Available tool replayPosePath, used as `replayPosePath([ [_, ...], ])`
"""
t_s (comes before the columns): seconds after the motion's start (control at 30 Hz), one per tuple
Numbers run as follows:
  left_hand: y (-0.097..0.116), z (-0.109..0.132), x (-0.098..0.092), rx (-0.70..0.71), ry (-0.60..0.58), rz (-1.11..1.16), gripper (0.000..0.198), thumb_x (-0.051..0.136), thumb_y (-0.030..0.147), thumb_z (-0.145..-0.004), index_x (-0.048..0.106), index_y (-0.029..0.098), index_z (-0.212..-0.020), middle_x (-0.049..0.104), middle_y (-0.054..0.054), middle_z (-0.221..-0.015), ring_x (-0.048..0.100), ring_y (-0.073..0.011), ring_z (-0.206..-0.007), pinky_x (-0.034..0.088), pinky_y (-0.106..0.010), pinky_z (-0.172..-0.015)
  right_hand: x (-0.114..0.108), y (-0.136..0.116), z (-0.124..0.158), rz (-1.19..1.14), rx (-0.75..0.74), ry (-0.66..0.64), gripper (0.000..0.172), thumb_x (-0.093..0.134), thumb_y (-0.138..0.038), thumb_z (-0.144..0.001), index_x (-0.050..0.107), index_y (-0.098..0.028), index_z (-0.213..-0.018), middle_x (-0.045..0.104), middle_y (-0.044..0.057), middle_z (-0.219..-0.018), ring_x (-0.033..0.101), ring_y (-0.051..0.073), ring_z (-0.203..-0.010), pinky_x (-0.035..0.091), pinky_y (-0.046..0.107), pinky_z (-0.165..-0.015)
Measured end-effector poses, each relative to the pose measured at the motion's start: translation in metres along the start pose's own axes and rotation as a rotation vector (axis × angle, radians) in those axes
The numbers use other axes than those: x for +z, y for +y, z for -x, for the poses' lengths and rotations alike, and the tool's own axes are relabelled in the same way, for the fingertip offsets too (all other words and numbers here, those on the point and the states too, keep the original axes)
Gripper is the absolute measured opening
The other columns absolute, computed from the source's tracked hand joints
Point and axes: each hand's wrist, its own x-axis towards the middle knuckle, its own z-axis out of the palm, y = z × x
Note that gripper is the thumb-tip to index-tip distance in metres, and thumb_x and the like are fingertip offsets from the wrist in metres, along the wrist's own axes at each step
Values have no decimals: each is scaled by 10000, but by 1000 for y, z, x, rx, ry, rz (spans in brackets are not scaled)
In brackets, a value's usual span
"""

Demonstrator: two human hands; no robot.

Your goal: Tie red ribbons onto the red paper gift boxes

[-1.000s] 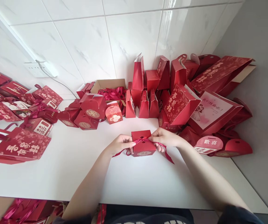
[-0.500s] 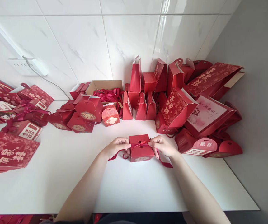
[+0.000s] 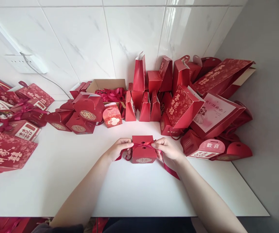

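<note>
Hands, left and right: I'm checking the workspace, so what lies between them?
In the head view, a red box lies between the left hand and right hand, ribbon across its top.

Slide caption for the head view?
Left hand and right hand pinch a ribbon across a red box on a white table.

A small red cardboard box [image 3: 144, 156] sits on the white flat desk [image 3: 151, 191] between left fingers [image 3: 126, 146] and right fingers [image 3: 158, 147], a crimson satin ribbon [image 3: 136, 145] across its top. Behind stand red tapered card boxes [image 3: 145, 110]; left of these, an open brown cardboard carton [image 3: 107, 83] holds crimson ribbons [image 3: 111, 95]. Red patterned gift boxes [image 3: 10, 151] lie far left. Right, a red cardboard heap [image 3: 184, 108] nears the grey upright panel [image 3: 268, 97].
</note>
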Motion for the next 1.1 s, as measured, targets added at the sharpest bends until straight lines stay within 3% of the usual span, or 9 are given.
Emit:
replayPosePath([
  [0.47,-2,-3,-3,-11,15,15,395,737,388,-759,477,151,-579,576,4,-481,554,-117,-401,421,-210,-401,-4,7,-6,-52,6,-56,536,599,-473,-908,610,-177,-461,552,1,-397,482,106,-398,402,265,-548],
  [0.67,-2,-3,-3,-32,28,22,427,762,412,-728,473,148,-558,573,-3,-461,543,-112,-391,406,-204,-404,-4,6,-6,-91,15,-61,528,604,-461,-913,615,-180,-466,566,4,-415,500,108,-442,423,271,-637],
  [1.1,-4,-9,-4,-23,61,-7,456,763,465,-710,456,160,-564,567,2,-445,503,-102,-368,381,-203,-386,-6,7,-8,-84,-4,-55,533,605,-494,-907,614,-182,-474,558,4,-410,504,117,-451,433,273,-627],
])
